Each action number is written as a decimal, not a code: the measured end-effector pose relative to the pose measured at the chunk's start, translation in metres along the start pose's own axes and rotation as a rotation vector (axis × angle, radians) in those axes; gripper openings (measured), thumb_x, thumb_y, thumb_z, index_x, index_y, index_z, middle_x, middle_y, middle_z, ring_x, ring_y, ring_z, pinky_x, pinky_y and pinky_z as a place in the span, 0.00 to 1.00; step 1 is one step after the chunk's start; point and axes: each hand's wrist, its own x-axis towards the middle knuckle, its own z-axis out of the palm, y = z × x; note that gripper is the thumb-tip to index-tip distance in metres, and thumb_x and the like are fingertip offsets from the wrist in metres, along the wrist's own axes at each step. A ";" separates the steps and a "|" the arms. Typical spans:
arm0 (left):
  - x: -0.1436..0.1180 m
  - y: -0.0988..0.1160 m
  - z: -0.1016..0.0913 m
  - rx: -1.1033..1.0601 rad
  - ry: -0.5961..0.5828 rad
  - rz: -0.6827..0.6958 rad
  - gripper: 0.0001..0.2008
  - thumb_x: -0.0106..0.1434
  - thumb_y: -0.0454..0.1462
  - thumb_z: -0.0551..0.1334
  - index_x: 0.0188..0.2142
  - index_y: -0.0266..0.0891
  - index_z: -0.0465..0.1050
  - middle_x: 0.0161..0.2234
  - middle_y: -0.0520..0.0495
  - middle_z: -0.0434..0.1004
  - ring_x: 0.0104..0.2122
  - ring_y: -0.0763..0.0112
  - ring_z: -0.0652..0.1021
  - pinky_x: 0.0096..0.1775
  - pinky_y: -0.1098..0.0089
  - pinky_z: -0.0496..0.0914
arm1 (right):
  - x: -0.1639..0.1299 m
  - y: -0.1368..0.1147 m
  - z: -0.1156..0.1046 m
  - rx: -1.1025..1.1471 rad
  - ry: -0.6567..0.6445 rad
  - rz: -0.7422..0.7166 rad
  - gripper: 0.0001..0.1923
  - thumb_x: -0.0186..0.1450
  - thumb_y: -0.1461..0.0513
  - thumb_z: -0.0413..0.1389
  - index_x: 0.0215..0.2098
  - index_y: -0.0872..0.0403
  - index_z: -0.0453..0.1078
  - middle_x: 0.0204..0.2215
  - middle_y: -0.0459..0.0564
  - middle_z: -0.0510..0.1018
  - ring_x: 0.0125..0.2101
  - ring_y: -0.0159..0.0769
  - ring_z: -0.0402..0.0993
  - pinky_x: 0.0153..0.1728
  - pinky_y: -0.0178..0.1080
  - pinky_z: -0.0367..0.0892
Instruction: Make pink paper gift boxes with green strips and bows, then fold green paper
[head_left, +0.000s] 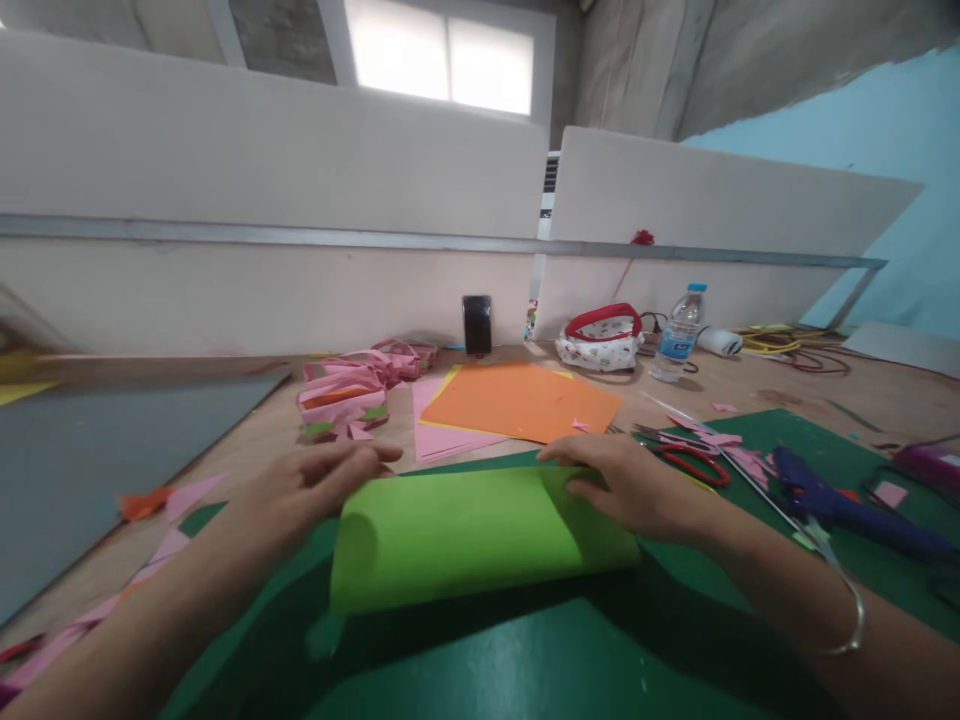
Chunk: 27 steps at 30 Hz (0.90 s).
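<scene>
head view: both hands hold a folded green sheet (pixel 465 535) on the dark green mat (pixel 600 660). left hand (pixel 315 485) presses flat, fingers together, steadying the far edge; right hand (pixel 637 490) pinches the doubled corner, keeping edges aligned.

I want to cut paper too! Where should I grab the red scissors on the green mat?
Probably by the red handle loops of the scissors, coming from above on the near side. The loops lie flat and open on the green mat, while the blades point away toward the orange paper. The right hand lies just beside them.
</scene>
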 end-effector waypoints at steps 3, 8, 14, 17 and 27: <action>-0.002 -0.002 0.002 0.051 -0.089 0.063 0.18 0.53 0.51 0.61 0.38 0.44 0.76 0.39 0.50 0.81 0.42 0.58 0.77 0.46 0.61 0.68 | -0.001 0.001 0.003 -0.019 0.072 -0.053 0.18 0.58 0.72 0.51 0.45 0.55 0.70 0.40 0.52 0.79 0.39 0.37 0.74 0.41 0.38 0.66; -0.009 0.000 0.009 0.257 0.121 0.356 0.10 0.57 0.45 0.58 0.32 0.48 0.76 0.33 0.52 0.81 0.38 0.61 0.77 0.39 0.66 0.69 | -0.002 0.003 0.004 -0.024 0.223 -0.129 0.15 0.60 0.72 0.51 0.42 0.54 0.71 0.38 0.49 0.79 0.40 0.35 0.74 0.44 0.37 0.65; -0.017 0.006 0.014 0.375 0.241 0.499 0.11 0.61 0.43 0.55 0.29 0.47 0.76 0.29 0.53 0.77 0.28 0.69 0.76 0.30 0.71 0.66 | 0.001 0.009 0.005 -0.098 0.209 -0.060 0.09 0.62 0.69 0.52 0.34 0.54 0.73 0.32 0.49 0.77 0.33 0.34 0.73 0.34 0.35 0.65; -0.017 0.003 0.015 0.404 0.225 0.527 0.11 0.61 0.41 0.55 0.31 0.45 0.76 0.29 0.52 0.77 0.28 0.70 0.75 0.30 0.72 0.65 | 0.003 0.015 0.006 -0.134 0.191 -0.038 0.09 0.64 0.68 0.51 0.33 0.55 0.73 0.31 0.51 0.76 0.33 0.35 0.72 0.34 0.35 0.64; -0.007 0.000 0.003 0.028 0.007 0.148 0.12 0.55 0.47 0.59 0.29 0.45 0.77 0.31 0.53 0.80 0.36 0.63 0.76 0.40 0.67 0.67 | 0.004 0.017 0.001 -0.125 0.171 -0.078 0.11 0.65 0.67 0.49 0.34 0.55 0.74 0.31 0.51 0.77 0.33 0.34 0.73 0.34 0.34 0.63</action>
